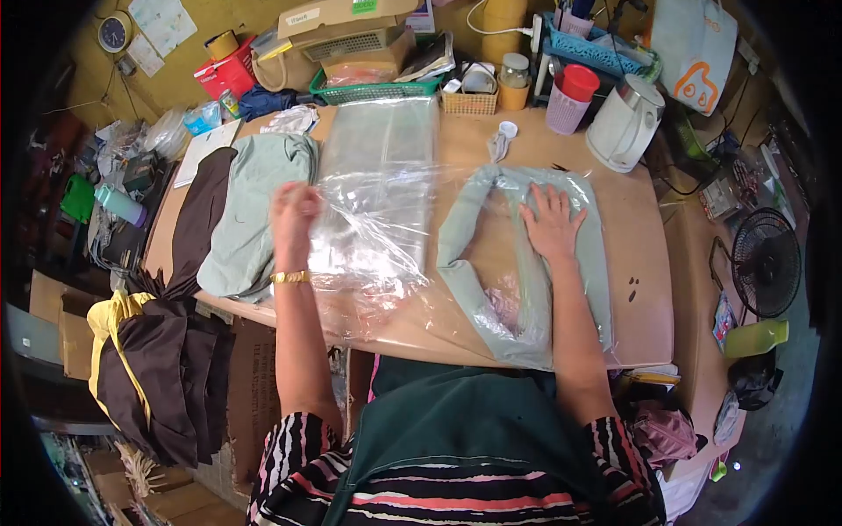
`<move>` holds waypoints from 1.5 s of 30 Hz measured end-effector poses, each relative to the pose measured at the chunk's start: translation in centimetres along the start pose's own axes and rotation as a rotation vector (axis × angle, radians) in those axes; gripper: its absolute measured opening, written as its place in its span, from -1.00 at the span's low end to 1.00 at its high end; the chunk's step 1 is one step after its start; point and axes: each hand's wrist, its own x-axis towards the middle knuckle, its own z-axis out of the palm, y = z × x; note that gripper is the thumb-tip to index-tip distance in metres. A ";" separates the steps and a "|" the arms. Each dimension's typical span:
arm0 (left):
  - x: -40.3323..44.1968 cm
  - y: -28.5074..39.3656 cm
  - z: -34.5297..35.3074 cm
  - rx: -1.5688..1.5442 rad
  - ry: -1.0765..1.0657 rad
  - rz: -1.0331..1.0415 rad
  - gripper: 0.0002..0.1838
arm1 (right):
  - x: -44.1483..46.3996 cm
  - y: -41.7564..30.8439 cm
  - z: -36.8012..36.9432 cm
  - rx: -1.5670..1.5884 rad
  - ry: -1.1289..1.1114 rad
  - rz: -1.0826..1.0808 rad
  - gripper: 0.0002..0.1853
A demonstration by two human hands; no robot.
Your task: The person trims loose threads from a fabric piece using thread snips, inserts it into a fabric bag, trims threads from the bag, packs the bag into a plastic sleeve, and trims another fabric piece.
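Observation:
My right hand [553, 221] lies flat with spread fingers on a pale green folded garment [596, 272] inside a clear plastic bag, at the right of the table. The garment curves round an opening on its left side. My left hand [296, 209] is raised and blurred, its fingers curled at the edge of clear plastic film [373, 250] that stretches right towards the bagged garment. Under the film lies a stack of clear plastic bags [379, 131]. Left of it, another pale green garment [254, 210] rests beside a dark brown one [200, 210].
A white kettle [624, 123], a red cup [579, 82] and a green basket [377, 90] line the table's back. Dark brown cloth with a yellow strip [158, 377] hangs at the left. A black fan [765, 263] stands at the right.

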 end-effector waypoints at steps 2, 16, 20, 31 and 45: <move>-3.2 2.3 0.7 0.290 0.585 0.264 -0.86 | 0.1 0.2 0.3 -0.003 0.006 -0.001 -0.37; -13.6 -0.7 13.5 -0.055 -0.057 -0.427 -0.60 | 0.1 -0.5 0.1 -0.020 -0.019 0.041 -0.36; -13.3 -4.6 11.2 1.068 -0.529 -0.288 -0.40 | 0.1 0.2 0.7 -0.029 0.005 0.022 -0.37; -16.1 1.7 -1.1 0.284 0.264 0.172 -0.85 | 1.7 -0.2 0.4 0.059 -0.046 0.110 -0.37; -9.1 -6.3 12.1 1.567 -0.210 0.354 -0.38 | -1.8 0.9 -1.6 0.004 -0.078 -0.021 -0.31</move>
